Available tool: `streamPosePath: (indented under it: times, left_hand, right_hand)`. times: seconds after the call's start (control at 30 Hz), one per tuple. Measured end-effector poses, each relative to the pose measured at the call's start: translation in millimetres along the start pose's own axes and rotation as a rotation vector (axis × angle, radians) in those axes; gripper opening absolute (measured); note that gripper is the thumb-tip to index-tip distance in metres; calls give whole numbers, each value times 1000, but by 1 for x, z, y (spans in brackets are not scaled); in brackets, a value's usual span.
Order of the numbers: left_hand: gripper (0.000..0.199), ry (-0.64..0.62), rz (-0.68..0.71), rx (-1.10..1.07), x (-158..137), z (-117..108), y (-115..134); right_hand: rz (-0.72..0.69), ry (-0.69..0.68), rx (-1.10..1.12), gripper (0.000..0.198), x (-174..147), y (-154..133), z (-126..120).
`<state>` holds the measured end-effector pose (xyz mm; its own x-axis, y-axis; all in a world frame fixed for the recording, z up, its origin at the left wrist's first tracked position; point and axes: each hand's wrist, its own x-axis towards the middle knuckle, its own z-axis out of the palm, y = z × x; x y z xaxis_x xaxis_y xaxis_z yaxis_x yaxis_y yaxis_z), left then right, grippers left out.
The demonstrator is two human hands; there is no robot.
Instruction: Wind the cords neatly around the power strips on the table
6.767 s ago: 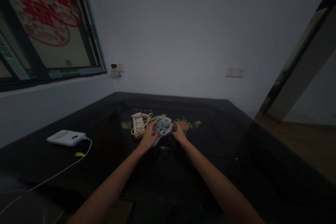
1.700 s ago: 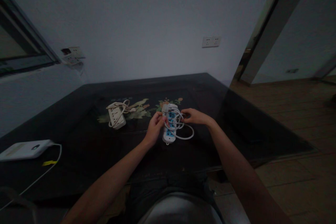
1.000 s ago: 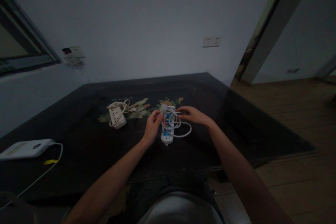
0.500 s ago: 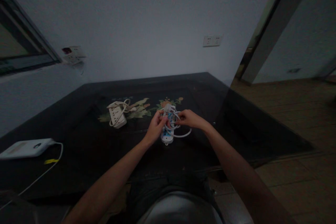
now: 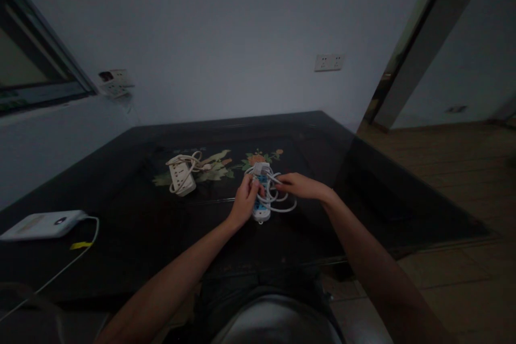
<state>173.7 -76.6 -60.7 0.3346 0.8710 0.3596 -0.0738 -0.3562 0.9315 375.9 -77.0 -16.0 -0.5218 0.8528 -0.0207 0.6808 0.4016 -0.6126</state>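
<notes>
A white power strip with blue socket faces lies lengthwise away from me on the dark table. Its white cord loops over the strip and out to the right. My left hand is closed around the strip's left side and part of the cord, thumb on top; some fingers are hidden. My right hand pinches loops of the cord just right of the strip. Part of the socket face is covered by cord and fingers.
A second, cream power strip with its cord wound on it lies to the left. Farther left sits a white device with a cable and yellow tag. The dark table has a painted flower pattern. A wall socket is behind.
My right hand has shifted slightly right, pulling the cord loops a little away from the strip. My left hand stays at the strip's left side. The view has moved slightly.
</notes>
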Motion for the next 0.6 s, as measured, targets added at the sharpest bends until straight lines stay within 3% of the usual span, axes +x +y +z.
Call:
streamPosePath:
  times: [0.13,0.33,0.5,0.6]
  left_hand:
    - [28,22,1,2,-1,1,0]
    - [27,64,5,-24,1,-2,5]
    - [23,131,46,-16,4,-5,16]
    - [22,106,42,-31,3,-5,20]
  right_hand:
    - [-54,-47,152,31,-7,7,-3]
    - [-19,32,328,42,-13,12,3]
    - [-43,189,206,29,-13,13,4]
    - [-2,259,126,19,-14,14,5]
